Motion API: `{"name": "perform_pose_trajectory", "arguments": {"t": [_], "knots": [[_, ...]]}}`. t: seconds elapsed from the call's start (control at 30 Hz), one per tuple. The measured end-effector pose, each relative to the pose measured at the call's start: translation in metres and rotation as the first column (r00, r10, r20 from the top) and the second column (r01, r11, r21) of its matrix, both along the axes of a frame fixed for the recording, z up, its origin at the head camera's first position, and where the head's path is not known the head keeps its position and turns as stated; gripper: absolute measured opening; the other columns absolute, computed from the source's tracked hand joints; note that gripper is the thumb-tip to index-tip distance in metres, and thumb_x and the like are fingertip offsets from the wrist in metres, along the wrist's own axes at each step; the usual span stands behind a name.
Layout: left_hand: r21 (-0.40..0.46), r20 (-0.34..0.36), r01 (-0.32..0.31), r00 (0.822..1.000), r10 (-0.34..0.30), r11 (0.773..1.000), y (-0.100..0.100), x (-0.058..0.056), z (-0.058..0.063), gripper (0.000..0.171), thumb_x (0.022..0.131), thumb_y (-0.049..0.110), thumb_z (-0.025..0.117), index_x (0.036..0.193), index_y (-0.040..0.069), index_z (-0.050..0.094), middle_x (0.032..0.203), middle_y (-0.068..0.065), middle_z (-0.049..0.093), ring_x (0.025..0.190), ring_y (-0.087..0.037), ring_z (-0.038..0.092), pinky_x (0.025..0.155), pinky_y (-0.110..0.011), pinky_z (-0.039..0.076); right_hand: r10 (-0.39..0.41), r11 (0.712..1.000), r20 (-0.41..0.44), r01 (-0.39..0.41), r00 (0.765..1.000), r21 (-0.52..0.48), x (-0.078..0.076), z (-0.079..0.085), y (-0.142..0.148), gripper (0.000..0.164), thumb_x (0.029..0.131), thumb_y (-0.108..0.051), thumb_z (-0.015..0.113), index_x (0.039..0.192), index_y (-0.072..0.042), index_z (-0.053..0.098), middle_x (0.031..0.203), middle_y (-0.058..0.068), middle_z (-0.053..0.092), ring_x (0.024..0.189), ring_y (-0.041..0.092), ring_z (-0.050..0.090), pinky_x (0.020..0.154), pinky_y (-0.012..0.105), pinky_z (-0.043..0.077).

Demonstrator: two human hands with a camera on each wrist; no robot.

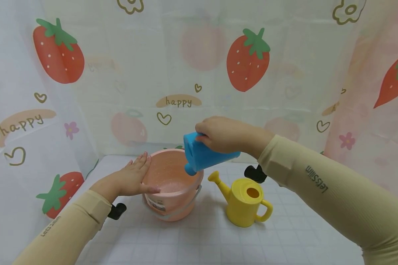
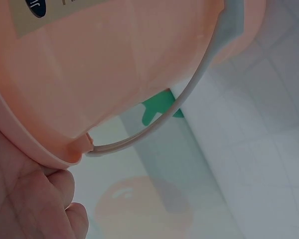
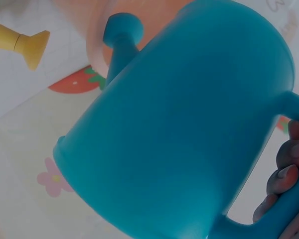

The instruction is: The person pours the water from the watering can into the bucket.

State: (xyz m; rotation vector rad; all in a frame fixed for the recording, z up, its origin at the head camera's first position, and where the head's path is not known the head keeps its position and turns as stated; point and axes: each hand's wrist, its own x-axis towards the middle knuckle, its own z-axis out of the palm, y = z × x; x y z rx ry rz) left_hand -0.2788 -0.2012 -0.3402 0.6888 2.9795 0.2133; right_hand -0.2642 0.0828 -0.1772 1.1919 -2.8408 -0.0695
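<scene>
A blue watering can (image 1: 207, 154) is tilted over the pink bucket (image 1: 170, 202), its spout end (image 3: 123, 31) pointing down at the opening. My right hand (image 1: 223, 134) grips its handle, with the fingers (image 3: 284, 179) curled round it in the right wrist view. At the bucket's near left rim rests my left hand (image 1: 132, 178), fingers spread and fairly straight against the edge. The left wrist view shows the bucket's side and its grey carrying handle (image 2: 189, 89) hanging down. I cannot clearly make out what lies inside the bucket.
Right of the bucket, a yellow watering can (image 1: 243, 206) stands upright, its spout toward the bucket. A white tiled-pattern surface (image 1: 219, 246) lies beneath. A curtain (image 1: 199, 73) printed with strawberries hangs behind and at both sides.
</scene>
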Motion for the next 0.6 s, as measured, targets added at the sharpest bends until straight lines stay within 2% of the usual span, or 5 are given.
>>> {"name": "perform_pose_trajectory", "arguments": {"t": [0.17, 0.6], "knots": [[0.022, 0.002, -0.003, 1.0, 0.003, 1.0, 0.0, 0.0, -0.001, 0.119, 0.072, 0.076, 0.048, 0.143, -0.009, 0.005, 0.149, -0.026, -0.004, 0.137, -0.04, 0.0, 0.108, -0.056, 0.007, -0.009, 1.0, 0.016, 0.009, 1.0, -0.028, -0.002, 0.0, 0.006, 0.019, 0.095, -0.03, 0.047, 0.092, -0.013, 0.055, 0.085, 0.002, 0.056, 0.084, 0.018, 0.053, 0.075, 0.03, 0.046], [0.019, -0.001, 0.0, 1.0, 0.0, 1.0, -0.001, -0.001, -0.001, 0.122, 0.07, 0.08, 0.045, 0.142, -0.01, 0.005, 0.149, -0.027, -0.004, 0.137, -0.04, 0.001, 0.108, -0.056, 0.007, -0.073, 0.989, 0.051, 0.079, 0.996, -0.126, -0.007, 0.002, 0.031, 0.018, 0.095, -0.029, 0.048, 0.091, -0.013, 0.053, 0.087, 0.003, 0.059, 0.085, 0.021, 0.056, 0.078, 0.038, 0.049]]}}
